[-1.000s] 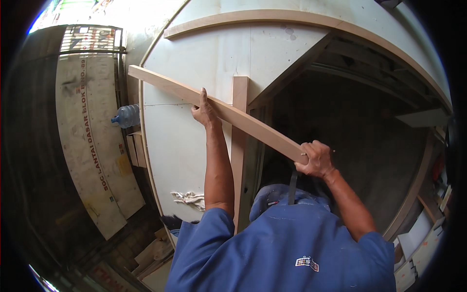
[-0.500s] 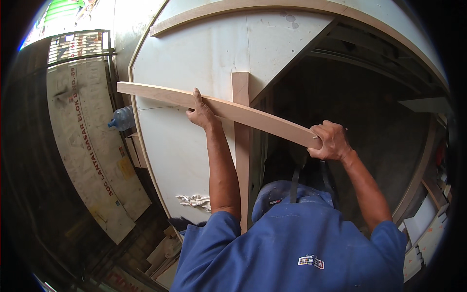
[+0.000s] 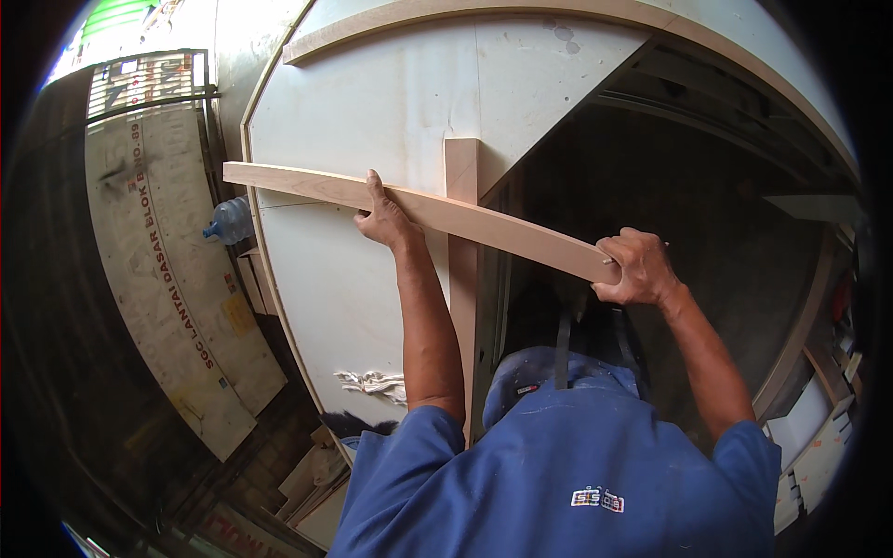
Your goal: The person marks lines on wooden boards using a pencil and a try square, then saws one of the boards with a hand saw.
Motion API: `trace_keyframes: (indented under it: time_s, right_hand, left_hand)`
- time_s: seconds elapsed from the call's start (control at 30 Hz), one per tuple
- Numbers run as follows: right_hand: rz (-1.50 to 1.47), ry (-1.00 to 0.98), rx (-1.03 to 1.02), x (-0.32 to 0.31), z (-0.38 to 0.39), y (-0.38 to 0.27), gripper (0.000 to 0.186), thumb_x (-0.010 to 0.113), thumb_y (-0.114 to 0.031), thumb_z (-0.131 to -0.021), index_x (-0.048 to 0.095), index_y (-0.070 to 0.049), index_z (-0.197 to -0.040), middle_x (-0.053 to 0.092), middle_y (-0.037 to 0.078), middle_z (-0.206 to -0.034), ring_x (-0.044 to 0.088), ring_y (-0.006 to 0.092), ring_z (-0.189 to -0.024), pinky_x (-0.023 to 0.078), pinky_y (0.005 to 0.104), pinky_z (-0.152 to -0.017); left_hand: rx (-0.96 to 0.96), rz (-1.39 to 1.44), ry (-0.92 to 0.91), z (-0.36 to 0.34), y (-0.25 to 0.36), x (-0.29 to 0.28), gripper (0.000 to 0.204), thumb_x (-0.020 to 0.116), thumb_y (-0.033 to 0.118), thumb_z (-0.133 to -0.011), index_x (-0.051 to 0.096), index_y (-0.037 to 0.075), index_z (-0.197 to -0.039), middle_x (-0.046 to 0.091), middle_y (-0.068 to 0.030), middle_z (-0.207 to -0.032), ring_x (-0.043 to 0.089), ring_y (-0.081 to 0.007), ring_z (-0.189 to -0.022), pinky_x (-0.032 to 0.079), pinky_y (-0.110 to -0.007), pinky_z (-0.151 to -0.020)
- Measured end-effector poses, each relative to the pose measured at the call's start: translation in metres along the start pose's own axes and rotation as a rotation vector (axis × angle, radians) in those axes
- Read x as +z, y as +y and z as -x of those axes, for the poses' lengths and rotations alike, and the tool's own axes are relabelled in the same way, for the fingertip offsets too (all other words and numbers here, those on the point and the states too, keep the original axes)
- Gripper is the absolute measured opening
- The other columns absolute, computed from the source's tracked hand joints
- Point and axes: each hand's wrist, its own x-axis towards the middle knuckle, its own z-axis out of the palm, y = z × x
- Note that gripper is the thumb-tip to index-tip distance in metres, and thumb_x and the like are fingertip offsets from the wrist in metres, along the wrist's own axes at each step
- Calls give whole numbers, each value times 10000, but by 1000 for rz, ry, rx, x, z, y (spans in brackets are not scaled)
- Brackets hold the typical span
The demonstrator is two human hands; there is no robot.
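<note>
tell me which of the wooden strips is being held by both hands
The long pale strip slanting across the white panel: left hand mid-length, right hand at its end. The upright strip and curved top trim are unheld.

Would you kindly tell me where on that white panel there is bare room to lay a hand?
The white panel is bare above the wooden strip, up to the curved trim, and below it left of the upright post. It is crowded along the strip, where the left hand and right hand grip.
</note>
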Motion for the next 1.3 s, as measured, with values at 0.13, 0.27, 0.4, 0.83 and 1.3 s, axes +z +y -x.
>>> trace_keyframes:
  time_s: [0.13, 0.27, 0.4, 0.83, 1.3]
  right_hand:
    - [33, 0, -8, 2, -1, -1, 425, 769, -336, -533, 695, -66, -853, 652, 88, -700, 574, 284, -618, 494, 408, -574]
    - [-10, 30, -22, 5, 1, -1, 428, 769, -338, -531, 689, -63, -849, 644, 87, -697, 561, 281, -609, 483, 410, -567]
    - [-4, 27, -12, 8, 3, -2, 421, 767, -329, -533, 679, -59, -844, 633, 87, -692, 543, 277, -596, 472, 410, -559]
    - [1, 58, 48, 21, 11, -16, 355, 767, -309, -562, 638, -71, -791, 608, 82, -671, 526, 268, -580, 461, 397, -544]
    - [-14, 99, 62, 23, 15, -25, 331, 778, -291, -571, 619, -77, -767, 599, 80, -666, 519, 269, -570, 456, 400, -533]
  left_hand:
    - [33, 6, 4, 0, 1, 1, 663, 868, 344, -843, 440, -85, -1112, 603, -211, -1062, 677, -277, -936, 622, -371, -817]
    - [32, -1, -9, 0, 0, 2, 658, 867, 350, -845, 442, -75, -1111, 605, -206, -1066, 679, -270, -932, 618, -367, -822]
    - [20, -10, -3, -2, -1, 4, 638, 867, 351, -845, 448, -61, -1094, 608, -197, -1055, 680, -264, -916, 614, -367, -811]
    - [54, -36, -65, -7, 0, 14, 625, 868, 343, -847, 457, -67, -1077, 615, -196, -1033, 679, -256, -905, 604, -358, -799]
    - [51, -65, -94, -10, -3, 15, 592, 852, 349, -861, 465, -51, -1060, 613, -179, -1002, 674, -248, -875, 603, -356, -773]
